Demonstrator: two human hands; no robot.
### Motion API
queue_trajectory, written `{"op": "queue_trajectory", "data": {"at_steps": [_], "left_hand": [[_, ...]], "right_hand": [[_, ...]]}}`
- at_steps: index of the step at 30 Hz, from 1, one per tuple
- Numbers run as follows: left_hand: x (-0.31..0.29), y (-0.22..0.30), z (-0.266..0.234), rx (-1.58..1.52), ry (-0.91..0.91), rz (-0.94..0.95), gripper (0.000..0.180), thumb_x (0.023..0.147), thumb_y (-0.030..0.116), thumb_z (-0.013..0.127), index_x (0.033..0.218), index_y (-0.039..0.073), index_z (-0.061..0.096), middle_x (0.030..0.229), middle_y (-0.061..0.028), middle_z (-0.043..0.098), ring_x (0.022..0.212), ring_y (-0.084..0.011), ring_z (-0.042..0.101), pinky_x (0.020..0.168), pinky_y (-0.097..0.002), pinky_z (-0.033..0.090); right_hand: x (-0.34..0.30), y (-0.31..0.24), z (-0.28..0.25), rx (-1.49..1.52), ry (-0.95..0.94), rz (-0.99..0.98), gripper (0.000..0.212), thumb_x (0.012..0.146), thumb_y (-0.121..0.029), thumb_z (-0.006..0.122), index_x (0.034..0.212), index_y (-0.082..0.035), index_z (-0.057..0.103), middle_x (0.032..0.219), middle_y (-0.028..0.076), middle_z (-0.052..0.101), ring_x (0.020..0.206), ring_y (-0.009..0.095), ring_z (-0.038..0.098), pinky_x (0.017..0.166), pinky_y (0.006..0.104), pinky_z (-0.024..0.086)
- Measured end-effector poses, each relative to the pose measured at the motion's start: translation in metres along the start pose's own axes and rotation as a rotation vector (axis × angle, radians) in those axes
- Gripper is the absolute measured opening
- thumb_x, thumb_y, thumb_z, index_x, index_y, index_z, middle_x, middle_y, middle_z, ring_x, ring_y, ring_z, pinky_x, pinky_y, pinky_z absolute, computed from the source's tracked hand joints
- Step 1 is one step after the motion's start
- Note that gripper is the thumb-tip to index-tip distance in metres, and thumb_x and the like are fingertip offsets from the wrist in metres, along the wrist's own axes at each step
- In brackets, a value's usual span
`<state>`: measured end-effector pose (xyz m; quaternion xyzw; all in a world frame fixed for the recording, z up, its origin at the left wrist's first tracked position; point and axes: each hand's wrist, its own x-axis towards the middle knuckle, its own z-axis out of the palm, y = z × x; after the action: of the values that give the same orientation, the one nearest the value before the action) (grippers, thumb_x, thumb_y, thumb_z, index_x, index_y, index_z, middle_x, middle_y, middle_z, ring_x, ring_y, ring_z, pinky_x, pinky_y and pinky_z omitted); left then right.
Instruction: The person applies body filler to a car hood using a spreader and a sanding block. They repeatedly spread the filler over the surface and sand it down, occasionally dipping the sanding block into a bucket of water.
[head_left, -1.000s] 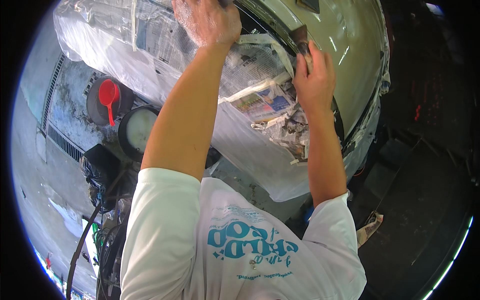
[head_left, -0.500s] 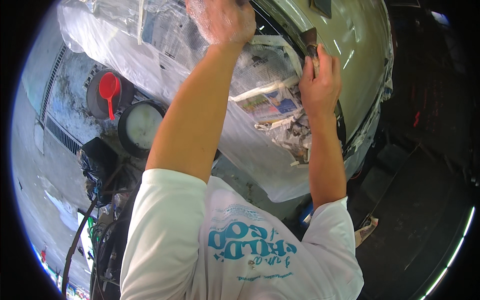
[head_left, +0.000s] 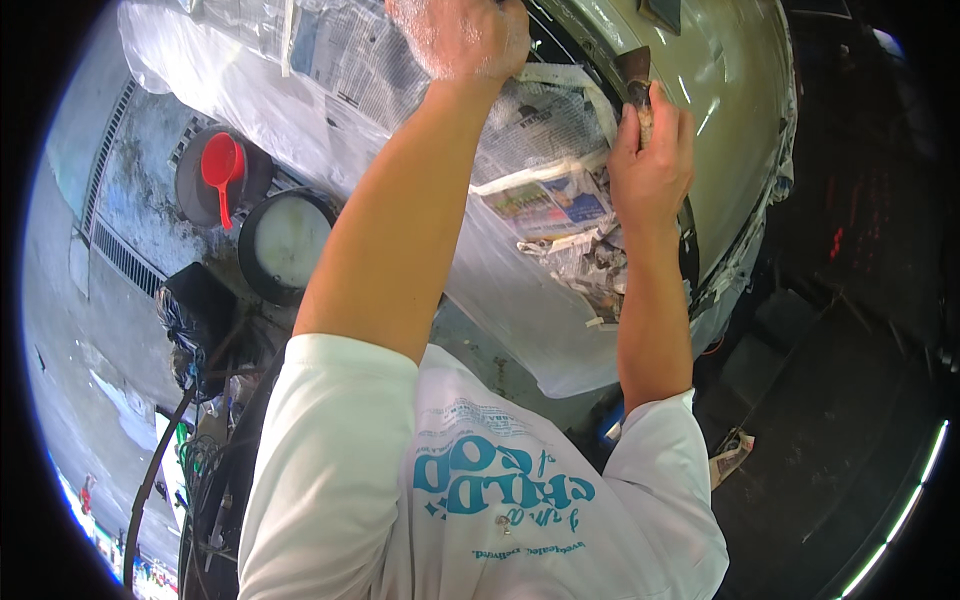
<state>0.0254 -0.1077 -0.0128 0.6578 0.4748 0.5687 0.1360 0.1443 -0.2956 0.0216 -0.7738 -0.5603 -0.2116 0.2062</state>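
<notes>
Car [head_left: 740, 130] farther right in view, flared tool's head [head_left: 633, 65] beyond right fingers [head_left: 668, 120]

Grey floor [head_left: 70, 330] on L w/ slotted drain grate [head_left: 127, 262] — v. dark on R, bright light strip [head_left: 915, 503] nr rim.

Looked like a car-body workshop, with painted bodywork [head_left: 735, 140] beside the right hand [head_left: 653, 168], newspaper [head_left: 545, 125] and plastic sheeting [head_left: 535, 325] left of it, floor grating [head_left: 126, 262] farther left.
</notes>
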Motion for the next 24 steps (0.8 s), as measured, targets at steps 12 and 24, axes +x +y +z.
{"op": "queue_trajectory", "data": {"at_steps": [12, 24], "left_hand": [[0.001, 0.003, -0.003, -0.009, -0.015, 0.006, 0.067, 0.07, 0.004, 0.067, 0.136, 0.008, 0.058, 0.127, -0.0223, 0.057, 0.125, -0.0468, 0.051, 0.11, -0.057, 0.039], [-0.004, 0.002, -0.002, 0.001, -0.027, -0.007, 0.07, 0.068, 0.003, 0.067, 0.137, 0.009, 0.058, 0.127, -0.0218, 0.058, 0.125, -0.0463, 0.051, 0.111, -0.0568, 0.039]], "right_hand": [[0.001, 0.007, -0.001, -0.002, -0.002, -0.032, 0.039, 0.095, -0.012, 0.077, 0.132, -0.006, 0.067, 0.106, 0.016, 0.066, 0.082, 0.036, 0.073, 0.065, 0.0454, 0.06], [-0.006, 0.009, -0.001, -0.001, -0.006, 0.022, 0.042, 0.093, -0.01, 0.078, 0.133, -0.005, 0.067, 0.105, 0.016, 0.066, 0.082, 0.036, 0.073, 0.066, 0.0452, 0.06]]}}
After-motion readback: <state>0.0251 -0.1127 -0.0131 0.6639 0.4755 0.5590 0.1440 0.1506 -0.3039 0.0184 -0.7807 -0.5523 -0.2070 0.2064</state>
